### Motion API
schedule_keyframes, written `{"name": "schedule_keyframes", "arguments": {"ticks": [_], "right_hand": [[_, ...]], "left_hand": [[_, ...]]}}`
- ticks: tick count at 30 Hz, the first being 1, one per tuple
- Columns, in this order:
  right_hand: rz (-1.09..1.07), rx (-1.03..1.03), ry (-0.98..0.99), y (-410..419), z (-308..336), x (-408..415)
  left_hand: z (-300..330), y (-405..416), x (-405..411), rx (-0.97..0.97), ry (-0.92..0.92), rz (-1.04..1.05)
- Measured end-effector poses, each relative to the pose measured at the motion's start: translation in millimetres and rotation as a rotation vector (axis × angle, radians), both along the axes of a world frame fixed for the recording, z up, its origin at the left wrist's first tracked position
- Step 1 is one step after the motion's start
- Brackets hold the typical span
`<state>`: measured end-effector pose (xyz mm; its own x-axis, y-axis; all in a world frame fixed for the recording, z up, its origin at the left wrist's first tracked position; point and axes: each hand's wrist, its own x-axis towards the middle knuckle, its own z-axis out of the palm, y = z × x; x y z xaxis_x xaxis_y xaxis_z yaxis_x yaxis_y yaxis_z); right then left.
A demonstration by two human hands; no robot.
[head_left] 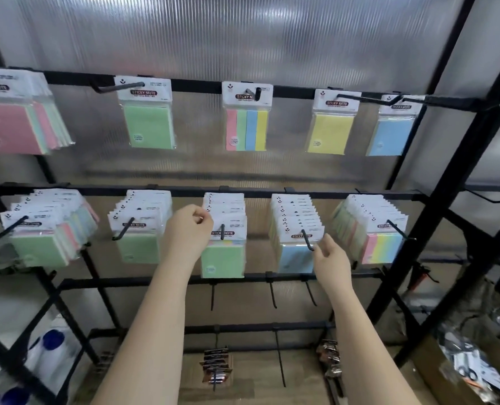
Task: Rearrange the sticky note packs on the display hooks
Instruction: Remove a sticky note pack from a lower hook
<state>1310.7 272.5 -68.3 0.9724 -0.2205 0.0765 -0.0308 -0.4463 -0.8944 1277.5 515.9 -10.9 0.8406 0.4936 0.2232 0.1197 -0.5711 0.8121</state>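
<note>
My left hand [191, 226] curls its fingers against the header cards of the green sticky note packs [224, 235] just to its right. My right hand [329, 260], loosely open and holding nothing, hovers just below the hook tip [310, 247] carrying the blue sticky note packs [294, 229].

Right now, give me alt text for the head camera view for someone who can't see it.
A person's left hand pinches the header of a green sticky note pack on a lower display hook, while the right hand reaches with loose fingers toward the neighbouring blue packs. Above, single packs hang on the top rail of a black rack.
</note>
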Motion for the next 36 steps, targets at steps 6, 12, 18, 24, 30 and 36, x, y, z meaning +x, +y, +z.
{"name": "schedule_keyframes", "arguments": {"ticks": [6, 12, 18, 24, 30, 36], "right_hand": [[-0.054, 0.028, -0.1, 4.1, -3.6, -1.0], [-0.183, 0.156, -0.088, 9.5, -7.8, -4.6], [-0.083, 0.217, -0.06, 11.8, -11.8, -7.6], [-0.119, 0.143, -0.111, 12.6, -6.9, -17.3], [-0.205, 0.088, -0.162, 15.1, -2.5, -33.4], [-0.286, 0.08, -0.214, 10.6, 8.7, -45.7]], "left_hand": [[-1.7, -1.9, -13.1, -0.031, -0.003, 0.06], [-6.5, 1.5, -23.3, -0.007, -0.008, 0.094], [-14.1, 2.9, -28.2, -0.043, -0.003, 0.106], [-28.3, 2.9, -30.1, -0.072, -0.005, 0.119], [-38.9, -3.2, -23.2, -0.129, 0.044, 0.06], [-53.3, -16.5, -21.0, -0.181, -0.016, 0.046]]}}
